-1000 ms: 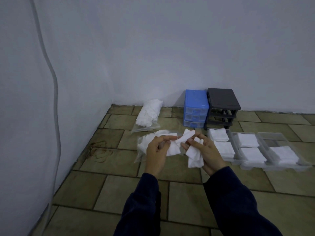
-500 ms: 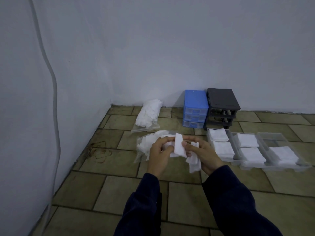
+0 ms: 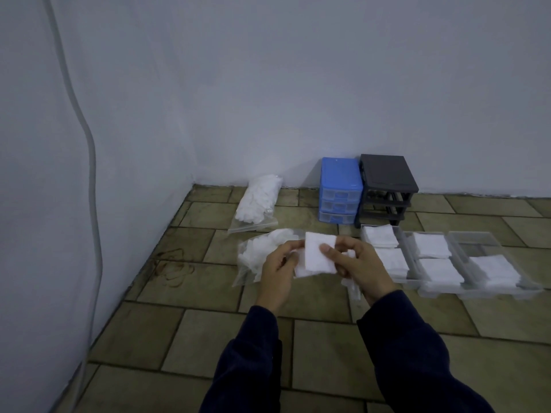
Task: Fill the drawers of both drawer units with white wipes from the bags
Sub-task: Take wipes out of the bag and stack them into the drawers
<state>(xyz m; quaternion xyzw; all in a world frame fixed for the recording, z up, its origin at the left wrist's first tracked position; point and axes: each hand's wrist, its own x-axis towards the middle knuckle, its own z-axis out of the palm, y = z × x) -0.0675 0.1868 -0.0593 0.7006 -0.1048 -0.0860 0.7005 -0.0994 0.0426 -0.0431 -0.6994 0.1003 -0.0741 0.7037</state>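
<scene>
Place: a bare room corner, unfurnished, more like a spare or storage room than a lived-in space.
Walls: plain pale painted walls (image 3: 298, 84), unadorned; a thin cable (image 3: 92, 180) runs down the left one.
Floor: worn greenish-brown tiles (image 3: 325, 329) with dark grout, stained near the left wall.
Work surface: the things sit directly on the floor.
Light: dim, bluish.

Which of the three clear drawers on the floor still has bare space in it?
The rightmost clear drawer: its far half shows bare bottom, with one wipe stack near. The other two each hold two stacks.
</scene>
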